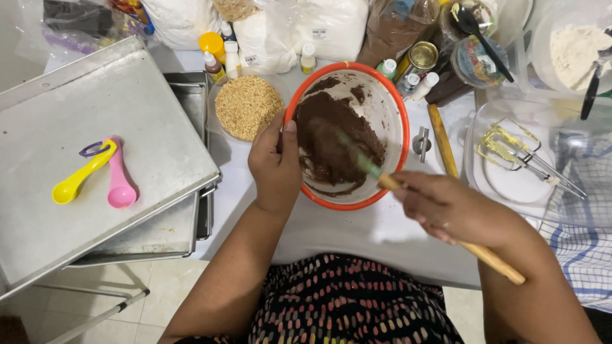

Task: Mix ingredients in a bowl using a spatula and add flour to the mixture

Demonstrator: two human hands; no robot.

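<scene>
Stirring chocolate batter, spatula in right hand

Yellow spoon and pink spoon on metal tray; bowl of crumbs nearby.

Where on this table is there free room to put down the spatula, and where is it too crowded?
Free: the baking tray right of the measuring spoons, and the white table strip between the orange bowl and the person's body. Crowded: behind the bowl, among small bottles and bags.
</scene>
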